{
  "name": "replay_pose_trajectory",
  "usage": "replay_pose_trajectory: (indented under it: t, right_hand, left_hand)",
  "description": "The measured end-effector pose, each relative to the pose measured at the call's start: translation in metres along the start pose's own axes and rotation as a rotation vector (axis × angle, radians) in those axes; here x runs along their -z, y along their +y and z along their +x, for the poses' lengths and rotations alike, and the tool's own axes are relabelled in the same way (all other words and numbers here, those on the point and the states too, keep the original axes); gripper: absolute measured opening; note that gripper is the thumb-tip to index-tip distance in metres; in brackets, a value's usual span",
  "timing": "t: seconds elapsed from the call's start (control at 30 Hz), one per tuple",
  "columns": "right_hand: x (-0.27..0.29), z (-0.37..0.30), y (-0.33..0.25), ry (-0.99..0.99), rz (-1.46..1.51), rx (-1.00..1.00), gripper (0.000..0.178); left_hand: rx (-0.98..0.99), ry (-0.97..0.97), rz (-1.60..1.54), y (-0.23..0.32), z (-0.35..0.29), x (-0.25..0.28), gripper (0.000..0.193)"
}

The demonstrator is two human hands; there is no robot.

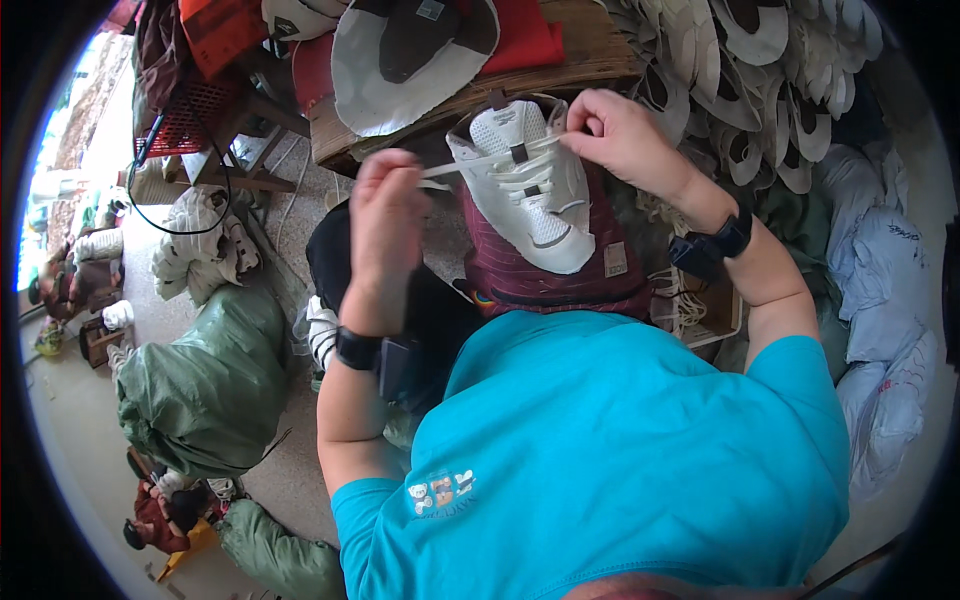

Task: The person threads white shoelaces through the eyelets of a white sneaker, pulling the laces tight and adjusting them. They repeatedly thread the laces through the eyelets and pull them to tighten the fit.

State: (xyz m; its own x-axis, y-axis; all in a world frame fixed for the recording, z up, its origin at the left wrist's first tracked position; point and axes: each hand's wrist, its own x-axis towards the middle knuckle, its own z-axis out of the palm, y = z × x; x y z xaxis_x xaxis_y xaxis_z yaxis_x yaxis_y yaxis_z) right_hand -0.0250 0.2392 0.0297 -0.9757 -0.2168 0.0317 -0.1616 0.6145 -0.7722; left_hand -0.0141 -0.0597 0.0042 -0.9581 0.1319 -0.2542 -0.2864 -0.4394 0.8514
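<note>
A white sneaker upper [487,192] rests on maroon cloth [540,286] in front of my body, its toe turned toward me. Partly threaded across its tongue is a flat white shoelace [455,168]. My left hand [385,215], slightly blurred, is closed on the lace and pulls a length of it out to the left, above the upper. At the upper's right collar edge, my right hand [625,140] pinches the lace between thumb and fingers. The fingertips of both hands partly hide the lace ends.
A wooden bench [590,45] with pale cut pieces [365,80] stands just beyond the upper. Many shoe uppers [755,35] are heaped at the far right. Green sacks [205,380] lie to the left, white bags [885,285] to the right. Other people [165,520] sit at lower left.
</note>
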Motion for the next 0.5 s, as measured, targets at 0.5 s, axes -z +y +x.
replay_pose_trajectory:
  t: [0.5]
  right_hand:
    - [-0.007,0.022,-0.032,-0.198,-0.132,0.266,0.014]
  left_hand:
    - [-0.159,-0.117,0.925,0.002,-0.023,-0.007,0.014]
